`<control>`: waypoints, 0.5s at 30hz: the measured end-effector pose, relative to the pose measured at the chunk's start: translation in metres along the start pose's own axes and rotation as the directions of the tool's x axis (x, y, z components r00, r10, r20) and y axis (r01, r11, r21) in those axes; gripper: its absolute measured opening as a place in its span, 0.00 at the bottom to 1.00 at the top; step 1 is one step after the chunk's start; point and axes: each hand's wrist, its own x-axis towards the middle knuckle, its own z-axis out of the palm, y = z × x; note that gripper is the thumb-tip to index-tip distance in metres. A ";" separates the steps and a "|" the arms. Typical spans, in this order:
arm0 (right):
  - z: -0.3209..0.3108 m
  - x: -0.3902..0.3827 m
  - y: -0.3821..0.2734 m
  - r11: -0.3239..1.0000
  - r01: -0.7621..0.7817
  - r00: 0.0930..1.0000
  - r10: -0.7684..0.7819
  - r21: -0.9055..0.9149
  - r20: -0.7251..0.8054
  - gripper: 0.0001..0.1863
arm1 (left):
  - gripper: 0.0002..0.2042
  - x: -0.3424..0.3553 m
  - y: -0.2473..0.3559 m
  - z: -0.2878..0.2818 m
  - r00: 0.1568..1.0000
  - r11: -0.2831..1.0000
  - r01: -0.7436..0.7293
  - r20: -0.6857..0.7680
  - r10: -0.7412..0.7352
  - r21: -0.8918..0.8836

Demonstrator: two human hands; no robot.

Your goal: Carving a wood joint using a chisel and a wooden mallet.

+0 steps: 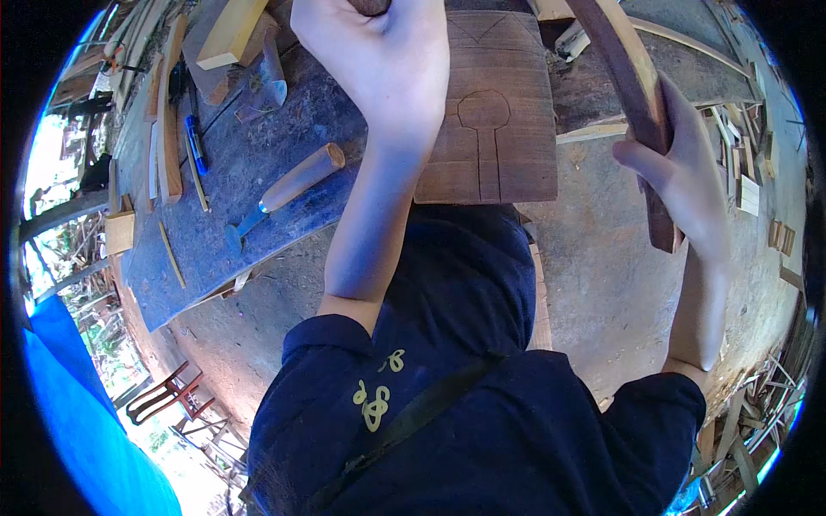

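Workshop floor: bare ground, right of centre, beyond the edge of the worktop.
Left hand: upper centre, wrapped around a brown round-ended piece; its far part is cut off by the frame, so its kind cannot be told.
Right hand: right of the frame, well apart from the left, thumb and fingers clamped on a dark curved bar near its lower end.
Marked board: upper centre, beside the left wrist, keyhole-like outline facing up; support beneath not visible.
Bar hazard: long upper part beyond the grip; a loose hold could let it swing onto the board or drop to the floor.
Board hazard: near edge close to the dark shirt; a body nudge could shift it.
Chisel: left of centre, loose, metal end near the worktop edge; a sweep of the left forearm could knock it off.
Blue pen: upper left, likely to roll if struck.
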 end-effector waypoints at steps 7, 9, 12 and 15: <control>-0.001 -0.001 -0.001 1.000 -0.006 1.000 0.006 0.005 0.003 0.31 | 0.05 0.004 -0.010 0.000 0.999 0.996 -0.003 0.047 0.007 -0.085; 0.000 -0.001 0.000 1.000 0.025 0.999 -0.026 -0.016 -0.019 0.31 | 0.04 0.010 -0.019 0.000 0.996 0.996 -0.086 0.024 0.085 0.016; -0.002 -0.002 -0.003 0.999 0.030 0.999 -0.032 -0.042 -0.030 0.31 | 0.06 0.016 -0.030 0.000 0.959 0.957 -0.280 0.065 0.275 0.076; -0.004 -0.003 -0.006 0.999 -0.039 0.999 0.039 -0.024 0.022 0.32 | 0.07 0.017 -0.026 0.003 0.978 0.977 -0.191 0.106 0.181 0.095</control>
